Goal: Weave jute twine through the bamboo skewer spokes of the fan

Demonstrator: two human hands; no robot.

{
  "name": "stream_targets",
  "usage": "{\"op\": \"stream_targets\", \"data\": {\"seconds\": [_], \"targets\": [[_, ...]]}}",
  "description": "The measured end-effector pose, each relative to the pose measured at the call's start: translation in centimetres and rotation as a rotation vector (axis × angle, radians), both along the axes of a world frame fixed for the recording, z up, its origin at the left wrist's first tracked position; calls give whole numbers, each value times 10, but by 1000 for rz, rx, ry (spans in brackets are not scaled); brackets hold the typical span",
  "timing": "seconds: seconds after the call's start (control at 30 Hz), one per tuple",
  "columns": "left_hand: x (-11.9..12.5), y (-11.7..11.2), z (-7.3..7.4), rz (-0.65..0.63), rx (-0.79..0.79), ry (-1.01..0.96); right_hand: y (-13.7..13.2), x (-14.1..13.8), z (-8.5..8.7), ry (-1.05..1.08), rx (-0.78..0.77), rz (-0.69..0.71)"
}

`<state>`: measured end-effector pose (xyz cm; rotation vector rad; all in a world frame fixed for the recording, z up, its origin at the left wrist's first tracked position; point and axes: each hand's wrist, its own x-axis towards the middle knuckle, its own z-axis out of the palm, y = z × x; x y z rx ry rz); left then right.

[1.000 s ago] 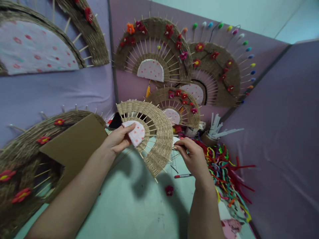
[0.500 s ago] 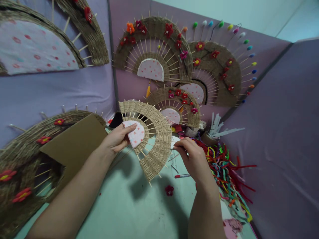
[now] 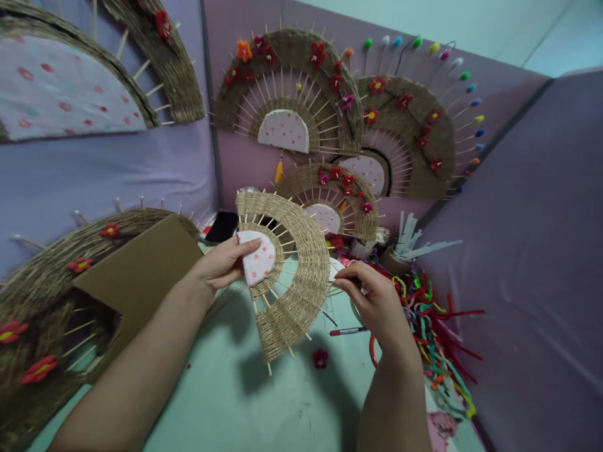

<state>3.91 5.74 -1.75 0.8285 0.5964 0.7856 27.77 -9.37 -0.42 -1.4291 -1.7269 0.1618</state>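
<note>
My left hand [image 3: 226, 260] is closed on a woven twine fan [image 3: 306, 270], its thumb pressing the white half-round centre with pink dots. Light wooden sticks run out through the weave, and their tips stick out past the rim. The fan is tilted above the table. Beside the fan's outer right edge, my right hand [image 3: 372, 301] is pinched, thumb against forefinger. A thin strand shows at those fingertips, though its exact run is hard to make out.
Below the hands, a dark red flower [image 3: 320, 359] and a marker pen [image 3: 347, 331] lie on the pale green table. Colourful pipe cleaners [image 3: 438, 345] are heaped at right, near a pot of white strips [image 3: 398, 260]. Cardboard [image 3: 141, 276] leans left. Decorated fans [image 3: 287, 63] line the back wall.
The fan has turned slightly clockwise and shifted a little right with my left hand. My right hand has moved slightly right, still pinched near the fan's edge.
</note>
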Motion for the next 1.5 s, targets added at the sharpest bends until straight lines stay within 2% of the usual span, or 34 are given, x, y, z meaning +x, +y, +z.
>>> {"op": "stream_targets", "data": {"seconds": [0.27,0.47,0.6,0.87,1.07,1.23,1.5], "targets": [[2,-2,2,-19,-37,6,8,3,-6,86,-62,18],[-2,-1,2,-74,-46,9,10,5,-9,111,-82,-27],[-3,-2,4,-118,-30,21,8,5,-8,84,-8,-50],[-3,-1,2,-87,35,74,3,1,-2,-79,195,-159],[-7,0,3,-123,72,101,2,-1,0,-179,229,-124],[-10,1,1,-172,93,148,-1,-3,3,-135,211,-71],[-12,-2,1,-199,109,119,2,1,0,15,82,-28]]}}
